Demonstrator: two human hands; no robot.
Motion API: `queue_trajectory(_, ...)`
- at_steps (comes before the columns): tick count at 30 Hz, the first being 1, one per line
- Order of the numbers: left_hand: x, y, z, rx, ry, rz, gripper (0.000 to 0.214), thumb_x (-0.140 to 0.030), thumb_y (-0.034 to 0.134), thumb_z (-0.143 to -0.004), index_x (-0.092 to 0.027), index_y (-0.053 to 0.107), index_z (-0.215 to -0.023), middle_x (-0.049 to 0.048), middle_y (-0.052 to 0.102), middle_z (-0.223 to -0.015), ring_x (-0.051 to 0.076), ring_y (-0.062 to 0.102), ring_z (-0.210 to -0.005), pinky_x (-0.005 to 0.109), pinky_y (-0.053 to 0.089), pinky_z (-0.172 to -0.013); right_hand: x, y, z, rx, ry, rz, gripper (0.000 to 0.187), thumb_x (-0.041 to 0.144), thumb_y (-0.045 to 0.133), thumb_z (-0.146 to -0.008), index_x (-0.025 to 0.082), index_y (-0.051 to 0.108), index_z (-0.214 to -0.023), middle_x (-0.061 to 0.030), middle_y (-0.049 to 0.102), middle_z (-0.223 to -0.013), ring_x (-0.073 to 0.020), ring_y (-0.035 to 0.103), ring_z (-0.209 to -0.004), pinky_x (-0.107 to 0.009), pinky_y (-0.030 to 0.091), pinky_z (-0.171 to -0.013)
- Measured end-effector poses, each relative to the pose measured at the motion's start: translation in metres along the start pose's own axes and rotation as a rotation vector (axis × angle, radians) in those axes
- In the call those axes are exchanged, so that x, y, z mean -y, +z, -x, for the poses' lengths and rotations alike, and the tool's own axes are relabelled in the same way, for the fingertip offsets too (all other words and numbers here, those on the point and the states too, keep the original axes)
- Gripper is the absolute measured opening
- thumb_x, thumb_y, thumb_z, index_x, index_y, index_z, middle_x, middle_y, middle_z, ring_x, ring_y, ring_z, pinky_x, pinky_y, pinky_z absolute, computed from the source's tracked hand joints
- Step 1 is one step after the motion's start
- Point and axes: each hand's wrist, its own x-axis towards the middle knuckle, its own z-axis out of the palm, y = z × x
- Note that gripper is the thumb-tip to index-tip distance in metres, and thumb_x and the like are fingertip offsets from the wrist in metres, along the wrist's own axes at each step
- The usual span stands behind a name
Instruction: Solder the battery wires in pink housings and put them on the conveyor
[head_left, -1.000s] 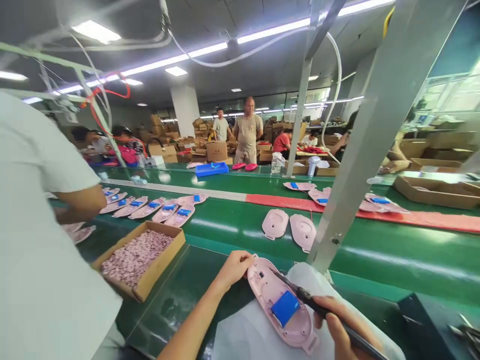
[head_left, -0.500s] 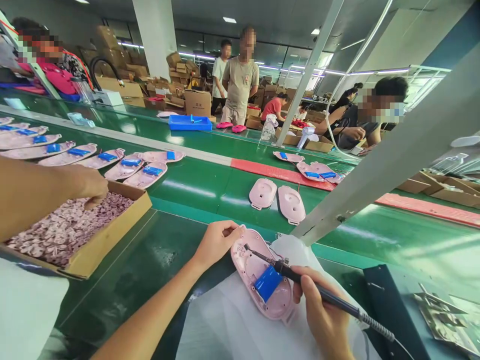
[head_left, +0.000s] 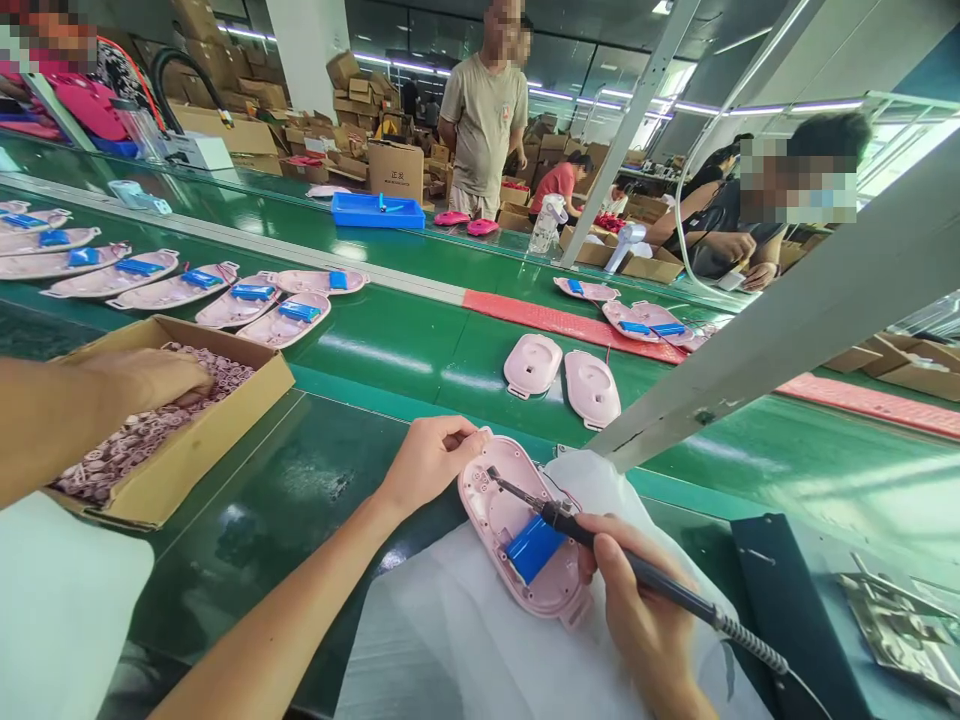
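Steadying the pink shell [head_left: 517,520] at its far left rim with the left hand [head_left: 431,465], fingertips pinching the edge. Gripping the iron [head_left: 559,518] in the right hand [head_left: 637,620], fingers wrapped shut round its handle, tip touching inside the shell's far end, just beyond the battery [head_left: 534,548]. Lying near and central on a white sheet [head_left: 450,650], right of a box [head_left: 187,445] with a co-worker's hand [head_left: 142,380] in it.
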Motion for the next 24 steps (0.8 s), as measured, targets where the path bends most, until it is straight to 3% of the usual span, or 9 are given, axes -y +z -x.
queue_trajectory(11, -0.0029, -0.0003, -0.0001, -0.002, 0.012, -0.003, 0.031, -0.040, 0.065, -0.090, -0.017, 0.071, -0.070, -0.0002, 0.070, -0.066, 0.012, 0.055, -0.059, 0.022, 0.043, -0.059, -0.0003, -0.0013, 0.0010, 0.025, -0.019, -0.010, 0.018, 0.028, 0.067, -0.100, 0.023, 0.084, -0.096, 0.0031, 0.066, -0.055, -0.0140, 0.063, -0.045, -0.024, 0.054, -0.045)
queue_trajectory(18, -0.0041, -0.0006, 0.0006, -0.003, 0.006, -0.006, 0.030, -0.039, 0.065, -0.090, -0.017, 0.071, -0.069, -0.0004, 0.069, -0.065, 0.012, 0.054, -0.058, 0.023, 0.044, -0.059, 0.0013, -0.0042, -0.0030, 0.067, -0.044, 0.007, 0.023, 0.019, 0.066, -0.098, 0.031, 0.085, -0.100, 0.0015, 0.068, -0.055, -0.0177, 0.066, -0.045, -0.027, 0.054, -0.043)
queue_trajectory(24, -0.0028, -0.0003, 0.0007, -0.006, 0.011, -0.005, 0.031, -0.039, 0.065, -0.090, -0.017, 0.071, -0.069, -0.0005, 0.069, -0.064, 0.012, 0.055, -0.058, 0.022, 0.044, -0.057, 0.0023, -0.0025, -0.0032, 0.029, -0.047, 0.011, 0.021, 0.023, 0.066, -0.098, 0.032, 0.085, -0.097, 0.0022, 0.067, -0.055, -0.0171, 0.063, -0.043, -0.027, 0.052, -0.042)
